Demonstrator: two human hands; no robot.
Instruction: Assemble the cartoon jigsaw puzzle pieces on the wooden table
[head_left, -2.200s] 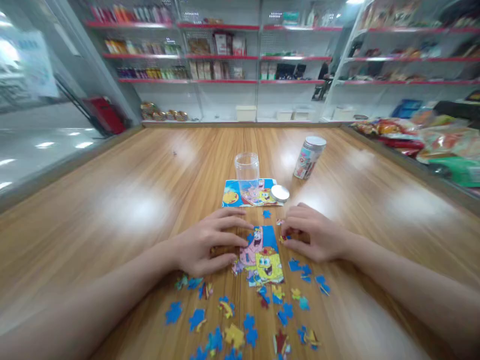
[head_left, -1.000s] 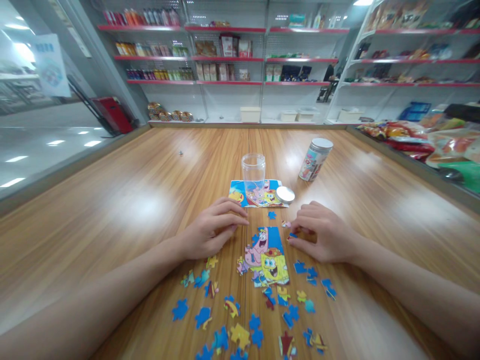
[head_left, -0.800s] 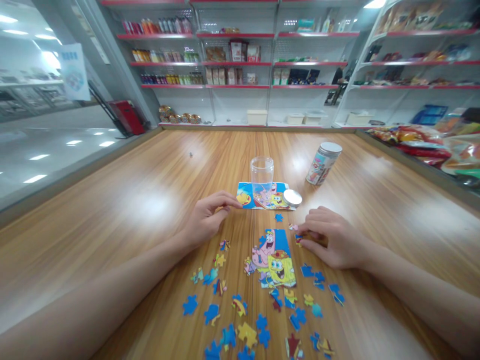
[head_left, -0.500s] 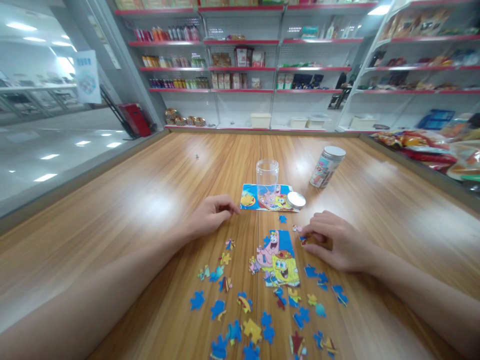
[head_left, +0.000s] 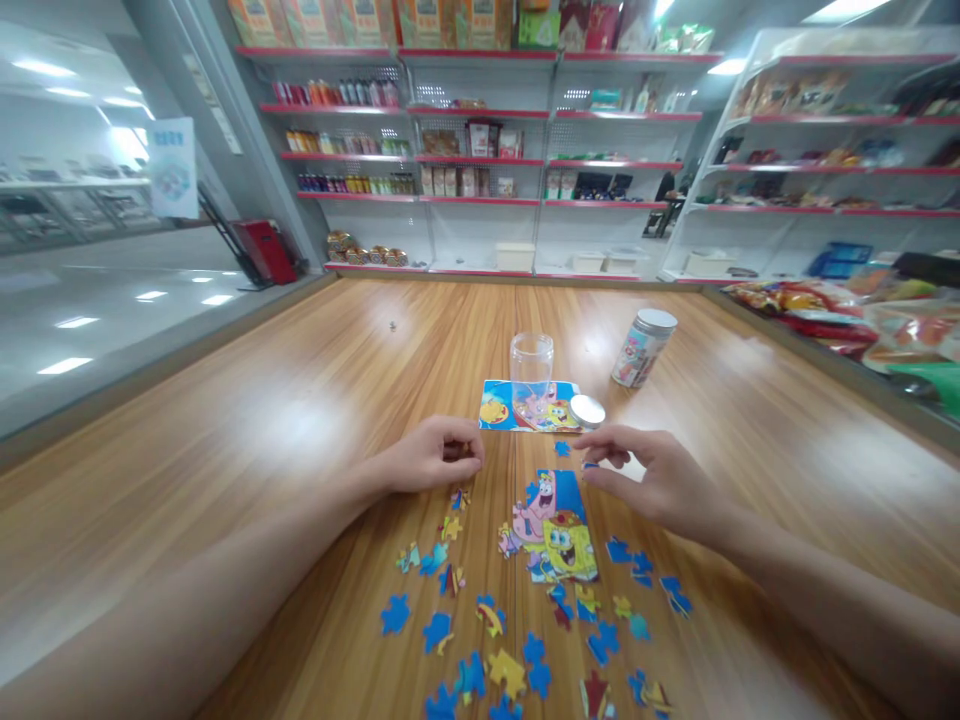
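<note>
My right hand point(head_left: 656, 480) reaches in beside the upper right of a partly joined cartoon jigsaw puzzle point(head_left: 559, 530). A mostly hidden puzzle piece point(head_left: 589, 464) shows a blue edge between its thumb and fingers. Across the gap, my left hand point(head_left: 439, 455) rests on the table with fingers curled inward, nothing visible in them. A red, blue and yellow puzzle piece point(head_left: 460, 497) lies just below it. Above the joined section lies a loose blue piece point(head_left: 562, 449). Farther back is the printed picture sheet point(head_left: 495, 408), with a clear jar point(head_left: 532, 370) standing on it and a white lid point(head_left: 587, 411) at its right edge.
Several loose pieces point(head_left: 506, 672) lie scattered across the near part of the wooden table point(head_left: 315, 400). A printed canister point(head_left: 643, 348) with a metal lid stands at the back right. Stocked shelves point(head_left: 480, 160) line the far side, and packaged snacks point(head_left: 810, 315) lie beyond the right edge.
My right hand has moved left and slightly away from me, over the spot of a pinkish piece. My left hand has drawn its fingers in. The view has tilted up slightly.
</note>
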